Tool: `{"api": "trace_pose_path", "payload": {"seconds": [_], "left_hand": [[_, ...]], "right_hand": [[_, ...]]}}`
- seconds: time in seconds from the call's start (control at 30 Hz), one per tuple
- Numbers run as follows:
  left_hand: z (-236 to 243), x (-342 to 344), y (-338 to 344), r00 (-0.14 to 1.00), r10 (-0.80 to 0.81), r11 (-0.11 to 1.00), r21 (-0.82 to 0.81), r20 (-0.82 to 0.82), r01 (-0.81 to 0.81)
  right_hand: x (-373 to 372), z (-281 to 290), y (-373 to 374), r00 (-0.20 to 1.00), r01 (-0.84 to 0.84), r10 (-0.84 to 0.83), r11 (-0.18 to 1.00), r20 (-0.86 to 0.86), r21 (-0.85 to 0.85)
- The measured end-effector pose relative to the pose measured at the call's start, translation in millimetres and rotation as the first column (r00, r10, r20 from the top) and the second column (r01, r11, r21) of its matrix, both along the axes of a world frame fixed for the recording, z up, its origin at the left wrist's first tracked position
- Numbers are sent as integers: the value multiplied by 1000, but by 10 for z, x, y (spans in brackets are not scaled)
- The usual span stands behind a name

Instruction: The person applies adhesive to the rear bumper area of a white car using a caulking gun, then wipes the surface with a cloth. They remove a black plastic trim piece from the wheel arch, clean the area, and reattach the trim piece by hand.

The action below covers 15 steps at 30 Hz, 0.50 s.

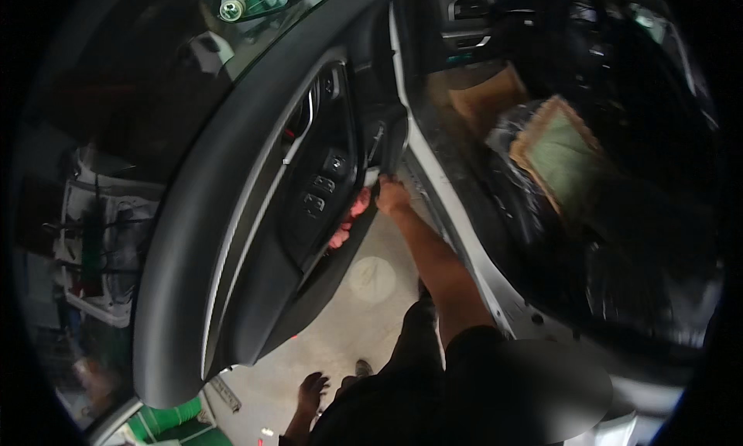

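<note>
My right hand [393,196] reaches to the lower edge of an open car door [251,214], its fingers curled in at the door pocket. A small white thing [372,176] shows just beyond the fingertips; what the fingers grip is hidden. Close beside the hand, a crumpled pink cloth [352,217] sticks out of the pocket. Low in the picture hangs my left hand [313,389], fingers apart and holding nothing, over the floor. The dark door panel carries window switches [319,194] and a silver-trimmed pull handle [311,109].
To the right lies the car's interior behind a white sill [457,217], with a green pad with a brown border [561,156] and crinkled clear plastic [534,206] on the seat. A green container [166,420] stands at the lower left. A grey rack [108,245] is beyond the door.
</note>
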<state>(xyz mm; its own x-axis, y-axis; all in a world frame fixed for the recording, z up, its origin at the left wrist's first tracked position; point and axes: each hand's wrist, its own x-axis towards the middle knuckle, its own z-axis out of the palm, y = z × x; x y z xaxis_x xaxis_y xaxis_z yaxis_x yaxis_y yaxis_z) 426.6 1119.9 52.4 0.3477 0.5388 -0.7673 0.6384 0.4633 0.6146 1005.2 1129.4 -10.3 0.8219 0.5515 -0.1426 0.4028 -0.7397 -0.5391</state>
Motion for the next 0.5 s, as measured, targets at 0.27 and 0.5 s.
{"api": "trace_pose_path", "payload": {"seconds": [0.27,0.5], "left_hand": [[264,3085,119,593,-766,298,680,-248,670],[-659,4780,772,548,-644,210,566,-533,797]], "right_hand": [[659,-610,622,982,-105,130,978,-134,178],[770,-239,287,849,-479,407,862,337,165]]}}
